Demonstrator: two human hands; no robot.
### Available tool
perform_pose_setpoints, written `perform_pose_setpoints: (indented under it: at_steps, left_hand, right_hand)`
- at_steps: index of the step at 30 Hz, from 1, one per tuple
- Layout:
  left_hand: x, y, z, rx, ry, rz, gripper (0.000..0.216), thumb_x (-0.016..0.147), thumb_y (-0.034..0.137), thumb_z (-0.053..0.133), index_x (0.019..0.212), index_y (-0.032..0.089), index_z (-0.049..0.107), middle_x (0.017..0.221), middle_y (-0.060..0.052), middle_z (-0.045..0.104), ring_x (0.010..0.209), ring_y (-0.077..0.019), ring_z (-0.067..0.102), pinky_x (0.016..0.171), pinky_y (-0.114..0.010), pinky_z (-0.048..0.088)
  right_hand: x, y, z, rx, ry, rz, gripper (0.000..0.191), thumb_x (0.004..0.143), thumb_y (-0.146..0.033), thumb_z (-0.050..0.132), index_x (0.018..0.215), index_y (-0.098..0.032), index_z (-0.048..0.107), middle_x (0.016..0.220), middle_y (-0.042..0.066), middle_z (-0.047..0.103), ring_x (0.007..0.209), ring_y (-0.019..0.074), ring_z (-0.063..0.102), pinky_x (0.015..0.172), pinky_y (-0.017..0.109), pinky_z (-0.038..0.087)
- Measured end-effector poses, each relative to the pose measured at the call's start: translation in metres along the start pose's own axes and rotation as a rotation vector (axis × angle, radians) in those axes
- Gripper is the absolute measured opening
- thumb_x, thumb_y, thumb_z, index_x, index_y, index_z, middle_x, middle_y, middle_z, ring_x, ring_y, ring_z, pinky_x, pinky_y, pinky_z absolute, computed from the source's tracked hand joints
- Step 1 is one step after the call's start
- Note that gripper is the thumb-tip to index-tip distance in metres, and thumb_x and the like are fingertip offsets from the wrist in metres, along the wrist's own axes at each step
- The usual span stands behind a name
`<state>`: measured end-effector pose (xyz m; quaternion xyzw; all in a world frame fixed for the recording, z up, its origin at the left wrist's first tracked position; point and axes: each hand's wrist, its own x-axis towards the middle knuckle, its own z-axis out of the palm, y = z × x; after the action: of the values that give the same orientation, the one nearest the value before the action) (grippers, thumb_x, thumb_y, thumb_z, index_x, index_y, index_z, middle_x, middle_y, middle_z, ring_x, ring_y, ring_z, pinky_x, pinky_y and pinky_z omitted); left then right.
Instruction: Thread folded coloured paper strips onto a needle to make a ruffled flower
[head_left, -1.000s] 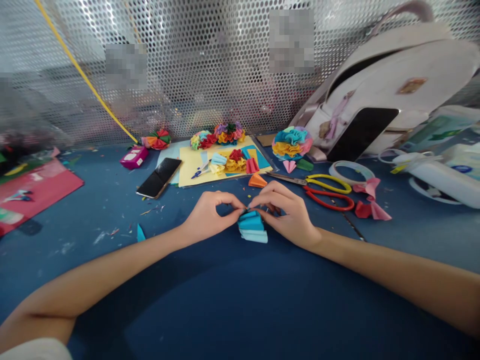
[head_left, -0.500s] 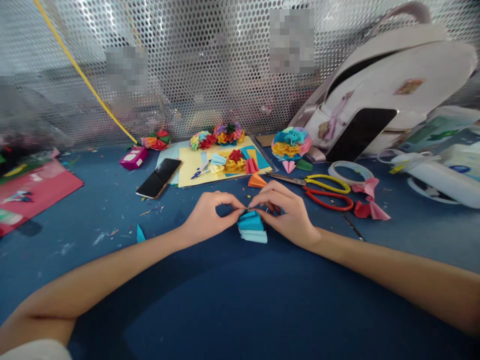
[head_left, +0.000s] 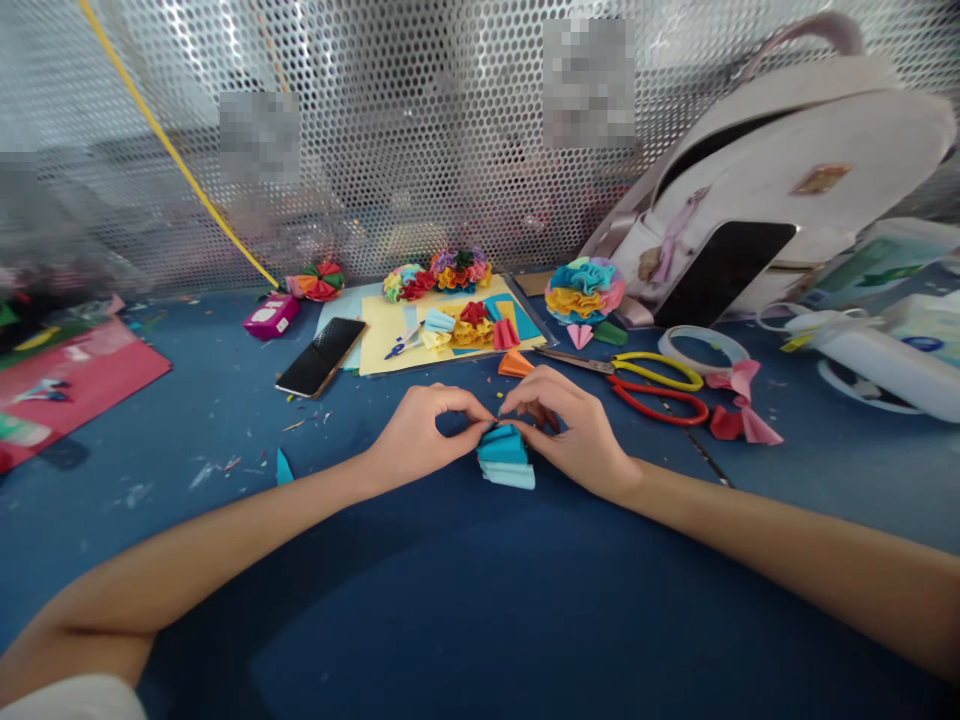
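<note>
A pleated blue paper fan (head_left: 506, 456) rests on the blue table (head_left: 480, 600), its narrow end pointing away from me. My left hand (head_left: 420, 437) pinches that narrow end from the left. From the right, my right hand (head_left: 574, 428) pinches the same spot, fingertips almost meeting the left's. An orange folded piece (head_left: 514, 363) lies just beyond my right hand.
Behind are a yellow sheet (head_left: 390, 335) with folded paper pieces, paper flowers (head_left: 583, 288), a phone (head_left: 320, 356), a pink box (head_left: 270, 315), yellow and red scissors (head_left: 652, 385), a tape roll (head_left: 703, 348), pink bows (head_left: 739, 400), a white backpack (head_left: 787, 170) and a perforated metal wall (head_left: 420, 120). Red paper (head_left: 67, 385) lies left.
Both hands stay pinched on the fan's narrow end; only a slight shift of the camera view.
</note>
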<state>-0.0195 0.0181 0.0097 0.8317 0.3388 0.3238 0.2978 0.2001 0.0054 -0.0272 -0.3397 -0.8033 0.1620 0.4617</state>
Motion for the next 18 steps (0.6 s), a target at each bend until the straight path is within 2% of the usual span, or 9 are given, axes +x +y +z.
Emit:
perform_pose_setpoints:
  at_steps: [3,8,14,18]
  left_hand:
    - [0.000,-0.001,-0.001,0.030,-0.009,0.055,0.010,0.088,0.015,0.067,0.083,0.017,0.075,0.084,-0.001,0.079,0.078,-0.0151,0.071,0.077,-0.028,0.049]
    - [0.002,-0.001,-0.005,0.069,-0.039,0.134,0.010,0.090,0.015,0.066,0.086,0.018,0.074,0.086,-0.001,0.079,0.081,-0.0153,0.071,0.080,-0.029,0.050]
    - [0.006,0.006,-0.011,0.086,-0.188,0.058,0.012,0.081,0.011,0.074,0.090,0.017,0.070,0.089,-0.001,0.075,0.084,-0.0151,0.069,0.079,-0.026,0.050]
    - [0.004,0.007,-0.006,0.006,-0.131,-0.081,0.009,0.082,0.012,0.075,0.079,0.017,0.069,0.080,0.002,0.073,0.075,-0.0125,0.066,0.070,-0.023,0.048]
  right_hand:
    - [0.000,0.001,0.000,0.003,-0.047,0.030,0.015,0.093,-0.012,0.064,0.102,-0.023,0.064,0.092,0.001,0.061,0.068,0.0109,0.054,0.060,0.024,0.047]
    - [0.001,0.001,-0.001,-0.011,-0.074,-0.013,0.010,0.094,-0.013,0.061,0.096,-0.022,0.061,0.094,0.002,0.063,0.070,0.0120,0.056,0.063,0.025,0.048]
    - [0.000,0.000,0.001,-0.034,-0.055,-0.028,0.005,0.097,-0.021,0.064,0.093,-0.022,0.061,0.090,0.002,0.063,0.073,0.0135,0.059,0.064,0.025,0.048]
    - [0.001,-0.005,0.004,-0.014,-0.064,-0.034,0.007,0.097,-0.023,0.065,0.090,-0.022,0.063,0.088,0.002,0.063,0.075,0.0142,0.059,0.064,0.025,0.047]
